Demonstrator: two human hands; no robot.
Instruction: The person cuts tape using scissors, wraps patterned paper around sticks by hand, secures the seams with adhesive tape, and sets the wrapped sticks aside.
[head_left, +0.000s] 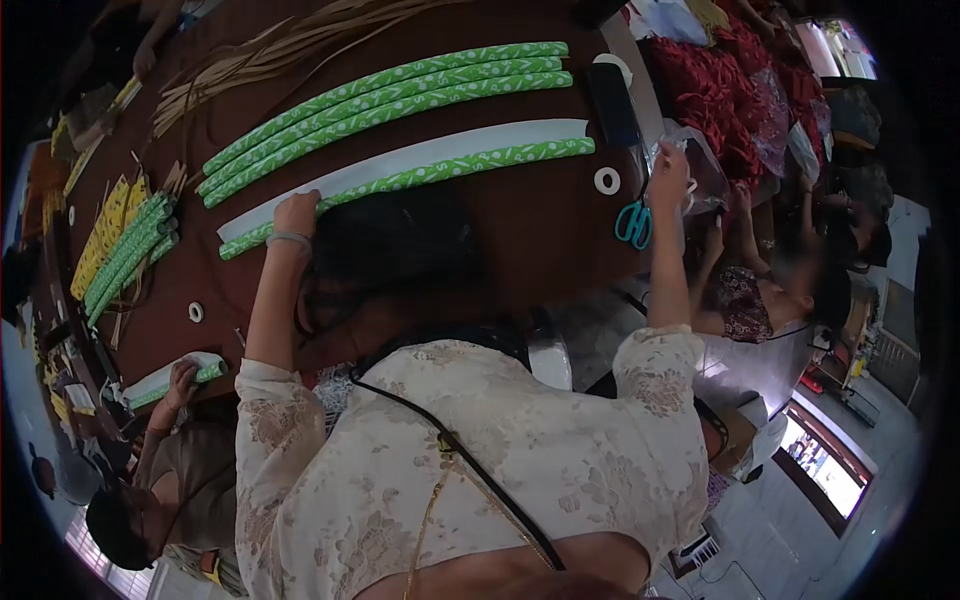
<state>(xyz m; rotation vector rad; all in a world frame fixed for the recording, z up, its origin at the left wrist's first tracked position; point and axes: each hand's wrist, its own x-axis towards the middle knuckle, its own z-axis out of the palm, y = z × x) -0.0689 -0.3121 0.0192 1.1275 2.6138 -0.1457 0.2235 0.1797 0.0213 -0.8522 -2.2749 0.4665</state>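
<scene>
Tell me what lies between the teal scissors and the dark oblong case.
In the head view, a white tape roll lies between the scissors and the case.

By the brown tabletop (540, 230) are carried tan strips (250, 80), three green patterned rolls (400, 106), a partly rolled sheet (450, 171), a dark bag (400, 235), white tape rings (599, 186) and bundled rolls (135, 245).

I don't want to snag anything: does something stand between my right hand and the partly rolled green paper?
Nothing visible blocks the straight line from your right hand to the end of the green paper. A white tape roll lies just on its near side, a black case on its far side.
</scene>
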